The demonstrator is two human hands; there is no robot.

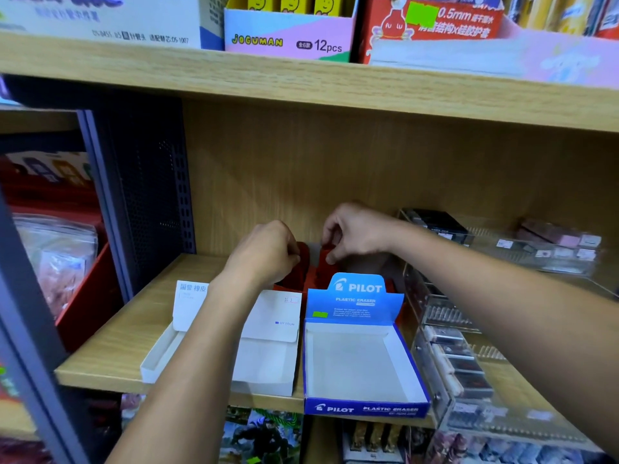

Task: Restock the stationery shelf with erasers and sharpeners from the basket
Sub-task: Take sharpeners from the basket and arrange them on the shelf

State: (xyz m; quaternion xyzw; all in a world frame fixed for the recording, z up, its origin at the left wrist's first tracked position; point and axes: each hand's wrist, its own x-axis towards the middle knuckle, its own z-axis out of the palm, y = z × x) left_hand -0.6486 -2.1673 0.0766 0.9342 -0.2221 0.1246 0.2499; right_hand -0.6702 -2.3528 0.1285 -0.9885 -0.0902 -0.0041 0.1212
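Both hands are held at the far end of the shelf [110,333], behind the display boxes, where a red box [313,274] stands. The left hand [268,252] is curled round the red box's left flap, and the right hand [355,234] pinches the right flap between thumb and fingers [330,254]; the flaps appear to be pulled apart so that the box can be opened or set up for stock. Whether anything lies inside cannot be told.

Nearer, a blue cardboard eraser box [365,408] is placed open and empty, its printed lid folded upright as a sign; its white inside is smooth and flat. To its left, two white card boxes [268,363] are set the same way, their lids raised. To the right, a clear hard plastic case [438,366] holds rows of small dark items. No basket is in view, and no loose erasers or sharpeners are seen.
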